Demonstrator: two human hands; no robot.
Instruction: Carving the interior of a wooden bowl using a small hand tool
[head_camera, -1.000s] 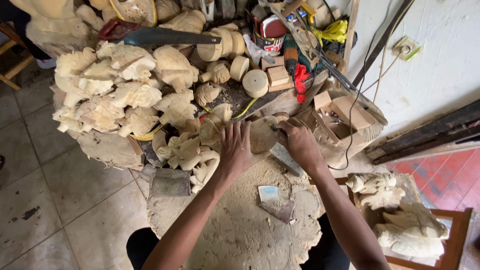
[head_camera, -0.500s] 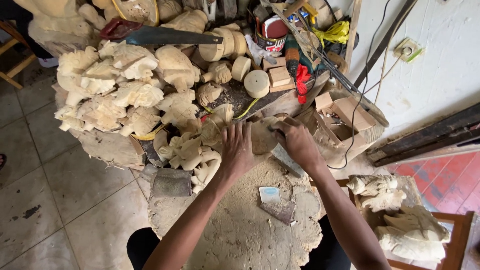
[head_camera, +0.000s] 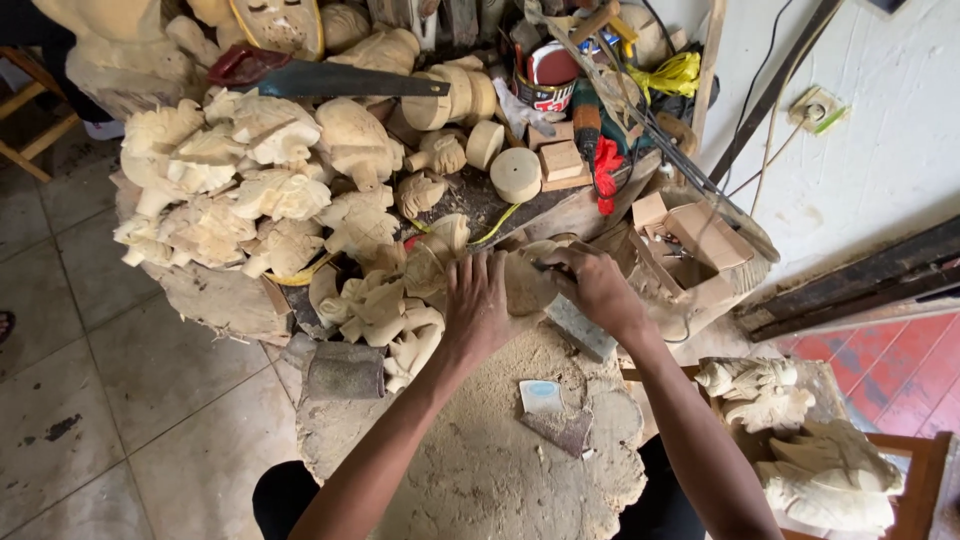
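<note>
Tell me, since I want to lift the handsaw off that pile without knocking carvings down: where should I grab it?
Take the handsaw by its dark red handle at the left end, coming from the left and above. The handle is a closed loop lying clear on top of the pale wood carvings, while the long blade is thin and probably toothed along one edge.

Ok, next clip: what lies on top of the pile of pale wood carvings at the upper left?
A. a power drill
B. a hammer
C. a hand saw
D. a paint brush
C: a hand saw with a dark blade and reddish handle lies flat across the top of the carvings, beyond both hands.
</note>
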